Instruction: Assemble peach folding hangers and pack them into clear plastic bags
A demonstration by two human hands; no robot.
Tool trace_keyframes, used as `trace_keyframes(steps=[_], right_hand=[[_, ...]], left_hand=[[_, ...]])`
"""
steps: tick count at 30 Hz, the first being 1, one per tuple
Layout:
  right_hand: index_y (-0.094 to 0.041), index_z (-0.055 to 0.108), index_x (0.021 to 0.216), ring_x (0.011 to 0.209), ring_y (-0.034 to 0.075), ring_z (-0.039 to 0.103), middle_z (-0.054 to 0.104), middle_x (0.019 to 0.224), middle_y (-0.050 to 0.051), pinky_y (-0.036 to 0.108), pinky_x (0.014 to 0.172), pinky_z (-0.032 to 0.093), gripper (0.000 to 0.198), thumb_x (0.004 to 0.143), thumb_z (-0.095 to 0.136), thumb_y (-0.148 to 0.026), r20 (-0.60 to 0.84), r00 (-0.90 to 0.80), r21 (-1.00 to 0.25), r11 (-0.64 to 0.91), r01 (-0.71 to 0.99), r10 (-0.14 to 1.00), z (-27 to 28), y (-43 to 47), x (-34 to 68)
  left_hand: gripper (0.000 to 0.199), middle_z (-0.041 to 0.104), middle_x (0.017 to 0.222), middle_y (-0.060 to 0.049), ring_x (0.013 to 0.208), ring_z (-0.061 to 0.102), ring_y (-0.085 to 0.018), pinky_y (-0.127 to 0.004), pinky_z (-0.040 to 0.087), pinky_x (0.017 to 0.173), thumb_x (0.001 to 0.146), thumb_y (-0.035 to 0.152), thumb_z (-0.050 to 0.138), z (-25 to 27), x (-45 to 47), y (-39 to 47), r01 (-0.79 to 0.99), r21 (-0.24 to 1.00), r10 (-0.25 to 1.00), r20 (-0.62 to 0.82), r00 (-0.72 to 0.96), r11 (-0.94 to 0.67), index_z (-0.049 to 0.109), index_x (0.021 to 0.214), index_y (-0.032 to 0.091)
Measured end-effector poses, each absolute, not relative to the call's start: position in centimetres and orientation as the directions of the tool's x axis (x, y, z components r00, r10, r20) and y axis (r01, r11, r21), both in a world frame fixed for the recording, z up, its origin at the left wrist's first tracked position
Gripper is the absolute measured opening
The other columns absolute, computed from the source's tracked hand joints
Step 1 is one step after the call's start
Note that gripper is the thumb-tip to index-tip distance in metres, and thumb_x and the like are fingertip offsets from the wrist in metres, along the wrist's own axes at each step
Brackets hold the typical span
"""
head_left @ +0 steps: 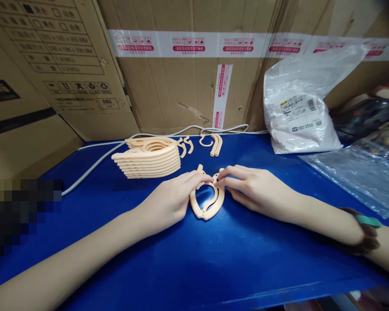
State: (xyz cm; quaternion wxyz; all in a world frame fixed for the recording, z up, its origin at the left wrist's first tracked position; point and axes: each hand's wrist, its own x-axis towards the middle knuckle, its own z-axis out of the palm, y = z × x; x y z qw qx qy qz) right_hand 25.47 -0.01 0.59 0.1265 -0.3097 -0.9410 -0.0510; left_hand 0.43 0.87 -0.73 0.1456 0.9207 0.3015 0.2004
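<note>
A peach plastic folding hanger [219, 203] lies on the blue tabletop, its two arms folded into a loop with a hook curving inside. My left hand [173, 194] is closed on the loop's upper left side, thumb and index finger reaching to the top joint. From the other side, my right hand [256, 185] pinches the top right part near the joint. Fingers cover some of the joint. Just behind my left hand stands a neat stack of folded hangers [149, 162]. Loose hooks [189, 145], another hook [206, 143] and a pair of hanger arms [216, 145] lie behind the loop.
Large cardboard boxes [181, 90] wall off the back and left of the blue table [194, 263]. A grey cable [94, 170] runs along the back edge. At back right sits a white plastic bag [301, 125] with a label, beside clear plastic film [356, 172].
</note>
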Motion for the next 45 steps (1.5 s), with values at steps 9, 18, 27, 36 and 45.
trace_keyframes(steps=[9, 18, 27, 36, 45], right_hand=[[-0.016, 0.057, 0.12, 0.106, 0.019, 0.062, 0.058, 0.122, 0.012, 0.033, 0.088, 0.053, 0.03, 0.095, 0.04, -0.012, 0.241, -0.774, -0.247, 0.808, 0.535, 0.586, 0.6, 0.1, 25.5], [-0.019, 0.056, 0.101, 0.089, 0.018, 0.062, 0.064, 0.098, 0.006, 0.029, 0.075, 0.05, 0.012, 0.092, 0.049, -0.015, 0.294, -0.659, -0.252, 0.721, 0.646, 0.693, 0.5, 0.3, 25.5], [-0.019, 0.06, 0.106, 0.085, 0.015, 0.061, 0.068, 0.098, 0.005, 0.027, 0.074, 0.046, 0.017, 0.096, 0.047, -0.02, 0.229, -0.711, -0.476, 0.713, 0.514, 0.665, 1.3, -0.4, 25.0], [-0.017, 0.06, 0.087, 0.06, 0.011, 0.042, 0.051, 0.069, -0.003, 0.025, 0.052, 0.03, 0.035, 0.09, 0.055, -0.051, 0.042, -0.462, -0.696, 0.358, 0.623, 0.886, 2.4, 0.0, 25.5], [-0.015, 0.058, 0.075, 0.058, 0.009, 0.021, 0.032, 0.064, -0.005, 0.026, 0.05, 0.015, 0.034, 0.087, 0.062, -0.047, -0.069, -0.483, -0.946, 0.097, 0.31, 0.873, 2.5, 0.1, 25.2]], left_hand=[[0.05, 0.051, 0.139, -0.008, 0.134, 0.044, -0.022, -0.043, 0.037, 0.113, 0.089, 0.009, 0.044, -0.7, 0.8, 0.8, 0.447, 0.422, 0.598, 0.357, 0.717, -0.788, 0.04, 0.136, 0.024], [0.069, 0.039, 0.152, -0.01, 0.143, 0.032, -0.027, -0.049, 0.025, 0.119, 0.08, 0.019, 0.058, -0.3, 0.4, 0.1, 0.52, 0.413, 0.633, 0.203, 0.747, -0.747, 0.033, 0.145, 0.02], [0.076, 0.057, 0.134, -0.013, 0.124, 0.054, -0.033, -0.049, 0.048, 0.101, 0.075, 0.053, 0.073, 0.1, 0.6, 0.2, 0.534, 0.383, 0.629, 0.187, 0.754, -0.754, 0.043, 0.138, 0.021], [0.065, 0.055, 0.129, -0.013, 0.12, 0.055, -0.026, -0.038, 0.046, 0.102, 0.082, 0.049, 0.069, 0.9, 0.3, 0.2, 0.539, 0.178, 0.548, 0.501, 0.67, -0.823, 0.044, 0.133, 0.017], [0.069, 0.053, 0.135, -0.015, 0.127, 0.05, -0.028, -0.041, 0.041, 0.109, 0.085, 0.049, 0.066, 0.9, 0.3, 0.2, 0.56, 0.053, 0.499, 0.529, 0.686, -0.827, 0.037, 0.139, 0.016]])
